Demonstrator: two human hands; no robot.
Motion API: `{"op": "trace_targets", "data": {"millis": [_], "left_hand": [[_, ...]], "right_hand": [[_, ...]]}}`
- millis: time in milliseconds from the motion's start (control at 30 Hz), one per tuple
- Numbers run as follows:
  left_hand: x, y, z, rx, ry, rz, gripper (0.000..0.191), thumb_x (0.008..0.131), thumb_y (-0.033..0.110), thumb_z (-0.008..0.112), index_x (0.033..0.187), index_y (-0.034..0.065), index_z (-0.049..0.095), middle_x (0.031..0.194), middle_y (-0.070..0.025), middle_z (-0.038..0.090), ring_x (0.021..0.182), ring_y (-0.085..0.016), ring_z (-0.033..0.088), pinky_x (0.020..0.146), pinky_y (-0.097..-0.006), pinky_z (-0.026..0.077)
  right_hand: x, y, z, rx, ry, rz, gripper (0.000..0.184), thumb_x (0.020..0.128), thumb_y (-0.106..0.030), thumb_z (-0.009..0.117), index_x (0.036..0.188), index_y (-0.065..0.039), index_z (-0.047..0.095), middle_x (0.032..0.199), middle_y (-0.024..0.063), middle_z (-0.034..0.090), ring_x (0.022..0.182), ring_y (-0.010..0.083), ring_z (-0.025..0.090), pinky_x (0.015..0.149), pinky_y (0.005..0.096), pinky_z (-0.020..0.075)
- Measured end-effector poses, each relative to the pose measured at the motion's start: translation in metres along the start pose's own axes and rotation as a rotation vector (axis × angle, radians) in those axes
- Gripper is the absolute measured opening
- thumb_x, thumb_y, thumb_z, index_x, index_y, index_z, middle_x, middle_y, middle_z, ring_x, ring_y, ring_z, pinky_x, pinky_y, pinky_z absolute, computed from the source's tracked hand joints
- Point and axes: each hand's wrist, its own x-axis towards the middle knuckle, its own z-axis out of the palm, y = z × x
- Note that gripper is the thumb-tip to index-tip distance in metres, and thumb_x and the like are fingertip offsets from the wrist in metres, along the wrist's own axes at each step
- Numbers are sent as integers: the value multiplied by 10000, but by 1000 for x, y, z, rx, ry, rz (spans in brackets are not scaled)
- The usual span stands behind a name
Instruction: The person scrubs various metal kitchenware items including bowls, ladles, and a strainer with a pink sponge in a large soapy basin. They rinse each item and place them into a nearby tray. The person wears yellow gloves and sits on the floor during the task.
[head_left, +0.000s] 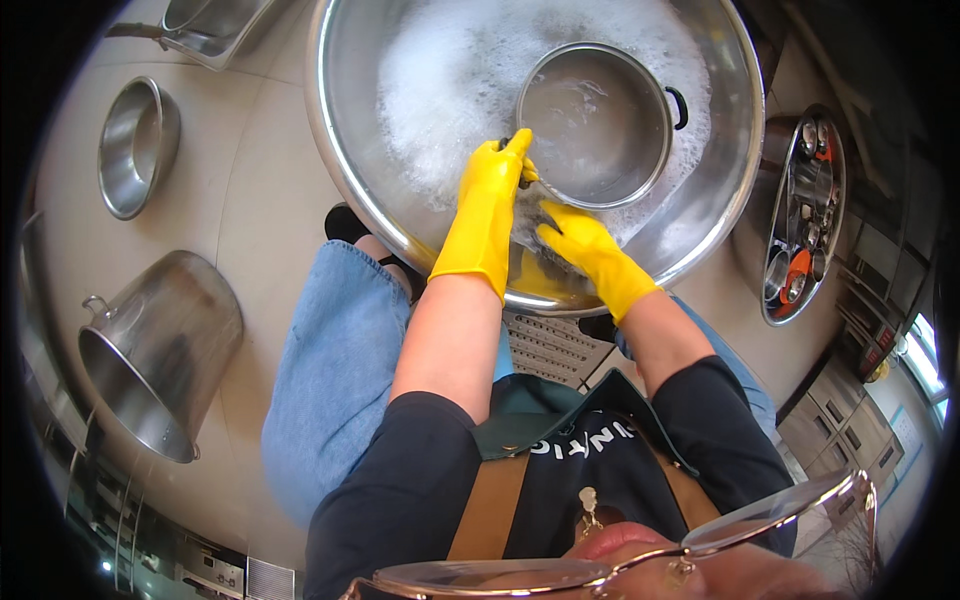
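A steel pot (592, 127) with black side handles sits in a wide metal basin (720, 187) of soapy water, with cloudy liquid inside it. My left hand (491, 172), in a yellow rubber glove, grips the pot's left handle, which is mostly covered by the fingers. Just below the pot's near wall is my right hand (589, 240), gloved the same way, low over the suds with thumb and forefinger apart. Something dark shows between those fingers, but whether it is held is unclear. White foam (442, 97) spreads mainly left of the pot.
On the tiled floor at left are an empty steel bowl (139, 150) and a tall stockpot (165, 330) lying on its side. A rectangular metal pan (217, 37) lies at upper left. To the right stands a metal tub (776, 225) holding several utensils and small vessels.
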Motion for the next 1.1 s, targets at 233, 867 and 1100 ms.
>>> {"op": "trace_targets", "data": {"millis": [233,867,1100], "left_hand": [[-1,-16,-11,415,233,312,601,1036,584,708,1042,-16,749,874,-153,771,805,-273,720,783,-407,542],[-10,-9,-13,382,78,-55,858,1088,743,436,1293,-39,725,1168,-311,773,1069,-421,776,967,-494,577],[-21,-18,-3,326,88,42,838,1108,704,419,1329,-47,716,1226,-315,764,1145,-463,744,1019,-502,565]], "right_hand": [[-102,-36,-71,498,190,84,554,1018,-248,763,1557,-192,652,1348,219,703,1256,350,664,1112,411,506],[-1,-44,-47,-263,389,-416,209,965,-180,729,1160,-160,802,879,140,773,789,389,741,733,509,591],[-7,-46,-49,-326,270,-322,287,952,-224,741,1227,-146,768,843,163,726,778,420,699,698,544,552]]}}
